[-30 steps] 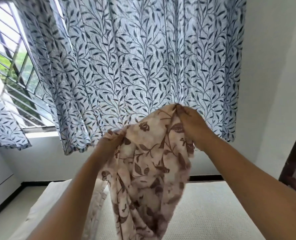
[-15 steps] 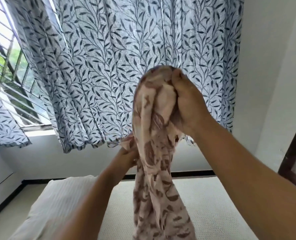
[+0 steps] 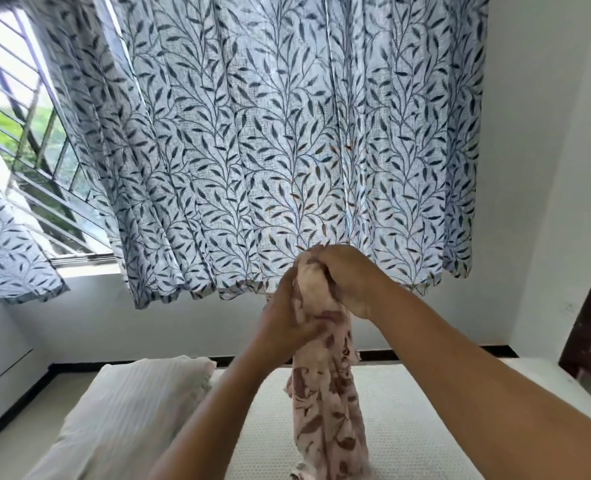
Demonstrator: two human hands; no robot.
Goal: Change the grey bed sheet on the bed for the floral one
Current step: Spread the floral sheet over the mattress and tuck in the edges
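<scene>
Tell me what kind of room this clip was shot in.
Most likely a bedroom: a mattress with a white pillow at its left, a dark wooden bed frame at the right edge, and a leaf-print curtain hanging over a barred window.

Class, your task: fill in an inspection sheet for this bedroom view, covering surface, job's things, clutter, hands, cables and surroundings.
Surface: mattress bare, white, dotted.
Job's things: floral sheet bunched into a rope, hanging down over the mattress; no grey one seen.
Clutter: white striped pillow on the mattress's left side.
Hands: right hand grips the sheet's top; left hand grips it just below.
Cables: nothing seen.
Surroundings: leaf-print curtain, barred window, dark headboard at right.
</scene>
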